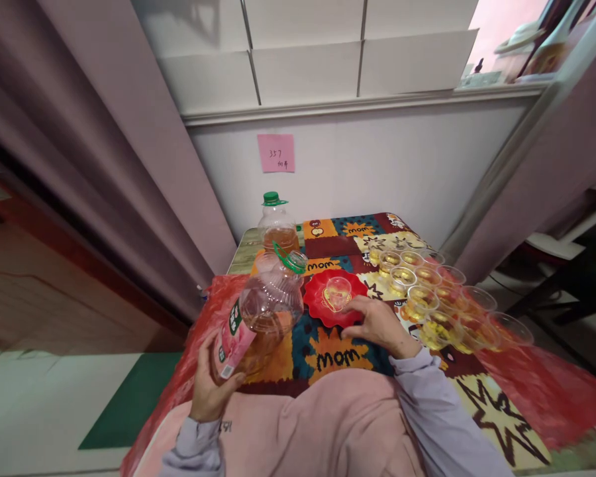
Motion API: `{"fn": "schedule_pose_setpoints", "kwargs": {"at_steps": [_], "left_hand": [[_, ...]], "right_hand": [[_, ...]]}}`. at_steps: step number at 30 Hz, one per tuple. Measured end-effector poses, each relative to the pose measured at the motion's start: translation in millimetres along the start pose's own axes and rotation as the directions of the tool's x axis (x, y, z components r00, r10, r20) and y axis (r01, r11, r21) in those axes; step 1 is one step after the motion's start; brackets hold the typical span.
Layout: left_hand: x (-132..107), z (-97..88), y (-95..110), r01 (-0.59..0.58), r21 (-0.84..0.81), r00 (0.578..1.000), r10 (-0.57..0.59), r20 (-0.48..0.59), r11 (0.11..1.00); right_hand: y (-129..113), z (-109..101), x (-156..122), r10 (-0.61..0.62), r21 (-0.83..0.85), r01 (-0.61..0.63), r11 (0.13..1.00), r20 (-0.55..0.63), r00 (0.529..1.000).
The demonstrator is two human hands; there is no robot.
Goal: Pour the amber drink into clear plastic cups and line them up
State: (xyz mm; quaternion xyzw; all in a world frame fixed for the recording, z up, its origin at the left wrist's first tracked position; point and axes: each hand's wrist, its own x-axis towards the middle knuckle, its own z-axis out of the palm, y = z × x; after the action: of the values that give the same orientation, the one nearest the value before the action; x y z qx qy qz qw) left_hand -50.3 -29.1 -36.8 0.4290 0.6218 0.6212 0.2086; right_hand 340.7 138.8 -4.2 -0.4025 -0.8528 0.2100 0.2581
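Observation:
A large clear plastic bottle (273,298) with a pink label and pale amber liquid leans to the right, uncapped, a green ring round its neck. My left hand (213,381) is wrapped round its lower part, on the label side. The bottle's mouth is up and left of a small clear plastic cup (338,291), which stands on a red scalloped plate (318,311). Over the plate's right edge reaches my right hand (377,324), thumb and fingers apart. Its fingertips are close to the cup; whether they touch it, I cannot tell.
Several clear cups (422,301) with yellow contents stand grouped at the right of the table. A second bottle (278,228), green-capped, stands at the back left. Red plastic film (208,318) hangs over the left edge. Behind is a white wall (357,165) with a pink note (277,154).

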Motion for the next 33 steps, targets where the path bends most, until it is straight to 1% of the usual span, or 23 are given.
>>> {"fn": "schedule_pose_setpoints", "kwargs": {"at_steps": [2,5,7,11,13,15,16,18,20,23,26,29,33], "left_hand": [[0,-1.6,0,0.024,-0.005,1.000,-0.024,0.011,1.000],[1,-4.7,-1,0.036,-0.002,0.999,-0.035,0.020,0.999],[1,-6.2,-3,0.031,0.000,0.999,-0.031,0.023,1.000],[1,-7.0,-5,0.026,0.002,0.998,-0.026,0.051,1.000],[1,-6.5,-5,0.017,-0.001,0.998,-0.017,0.055,1.000],[2,-6.0,-6,0.007,-0.009,0.998,-0.007,0.057,1.000],[2,-5.8,-6,0.003,-0.010,0.998,-0.003,0.057,1.000],[2,-5.8,-7,0.000,-0.005,0.999,0.001,0.053,1.000],[2,-5.8,-7,0.005,0.001,0.998,-0.005,0.057,1.000],[2,-4.3,-7,0.013,0.005,0.997,-0.013,0.073,1.000],[0,-1.0,-5,-0.014,-0.002,0.999,0.014,0.049,1.000],[-1,1.0,-5,-0.036,-0.012,0.998,0.036,0.046,0.999],[-1,0.4,-6,-0.043,-0.024,0.998,0.044,0.051,0.999]], "right_hand": [[-8,6,2,0.026,-0.104,-0.016,0.994,0.092,0.995],[-17,13,4,0.073,-0.238,-0.034,0.971,0.161,0.984],[-20,14,5,0.085,-0.272,-0.034,0.962,0.178,0.980],[-22,11,3,0.084,-0.258,-0.035,0.966,0.178,0.980],[-19,9,2,0.065,-0.215,-0.037,0.976,0.127,0.990],[-14,8,1,0.077,-0.175,-0.078,0.982,-0.013,0.997],[-12,8,1,0.102,-0.162,-0.118,0.980,-0.104,0.989],[-8,11,3,0.163,-0.147,-0.208,0.967,-0.267,0.950],[-5,16,6,0.188,-0.158,-0.255,0.954,-0.348,0.919],[-5,24,13,0.194,-0.231,-0.285,0.930,-0.349,0.917],[-7,29,20,0.247,-0.281,-0.338,0.898,-0.314,0.917],[-7,31,24,0.275,-0.286,-0.357,0.889,-0.290,0.917],[-2,34,25,0.281,-0.270,-0.359,0.894,-0.287,0.916]]}}
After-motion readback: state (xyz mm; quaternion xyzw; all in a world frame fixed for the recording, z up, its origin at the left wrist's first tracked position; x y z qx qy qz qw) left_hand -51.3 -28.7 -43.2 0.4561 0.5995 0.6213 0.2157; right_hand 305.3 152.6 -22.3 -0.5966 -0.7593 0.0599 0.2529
